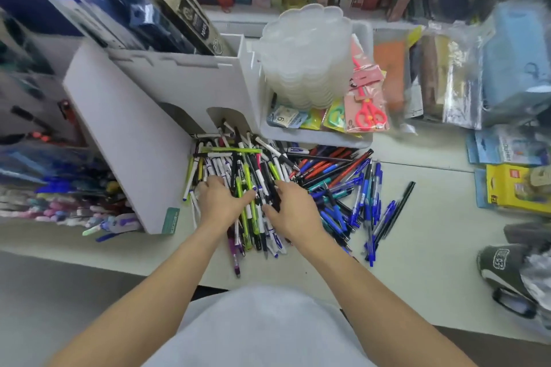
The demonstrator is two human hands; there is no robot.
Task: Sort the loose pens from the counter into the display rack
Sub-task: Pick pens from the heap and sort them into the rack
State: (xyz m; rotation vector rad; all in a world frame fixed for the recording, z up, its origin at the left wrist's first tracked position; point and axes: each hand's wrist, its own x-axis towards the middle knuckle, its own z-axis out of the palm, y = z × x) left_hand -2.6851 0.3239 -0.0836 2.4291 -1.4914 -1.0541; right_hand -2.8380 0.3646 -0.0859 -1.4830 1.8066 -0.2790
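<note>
Presently, left hand and right hand lay spread, gripping nothing, on the pens: light, stiff, apt to roll; best pinched mid-barrel.

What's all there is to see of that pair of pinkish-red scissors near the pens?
The scissors look like plastic, coral-red, with looped handles towards the viewer and blades pointing away. They seem sealed in clear packaging with a pink backing card, lying tilted in a white tray against a stack of clear plastic lids. Neither hand touches them.
</note>
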